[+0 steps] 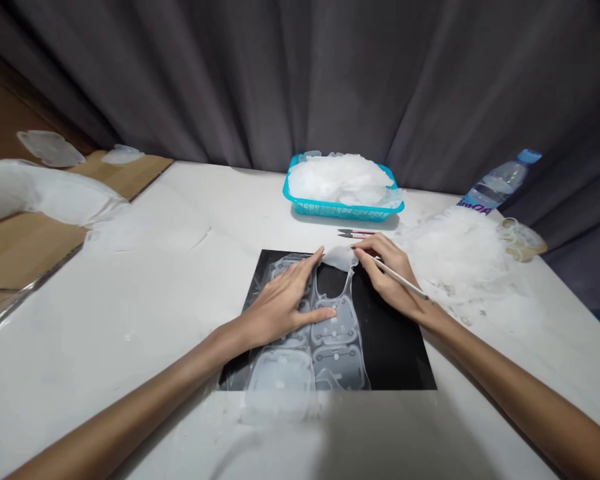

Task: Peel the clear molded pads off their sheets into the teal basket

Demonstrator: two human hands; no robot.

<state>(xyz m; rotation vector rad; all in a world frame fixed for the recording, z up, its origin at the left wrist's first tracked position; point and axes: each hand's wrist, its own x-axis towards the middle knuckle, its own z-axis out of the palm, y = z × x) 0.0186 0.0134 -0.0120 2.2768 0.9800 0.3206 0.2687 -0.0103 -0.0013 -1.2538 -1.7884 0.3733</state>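
Note:
A translucent molded sheet point(336, 321) with rounded rectangular panels lies partly over a black mat point(393, 357). My left hand point(285, 303) rests on it with its fingers stretched out and thumb apart. Pinched in my right hand point(387, 273) is a slim white pen-like tool point(403, 280); its tip is too small to make out. Between both hands, at the mat's far edge, a whitish flap point(339, 256) of the sheet is lifted or folded over. Below that flap a dark opening shows in the sheet.
Beyond the mat stand a turquoise basket point(343, 211) heaped with white translucent pieces and small scissors or snips point(353, 234). At right are a white pile point(460, 250), a tape roll point(523, 241) and a water bottle point(500, 183). Cardboard point(35, 243) with translucent pieces lies left.

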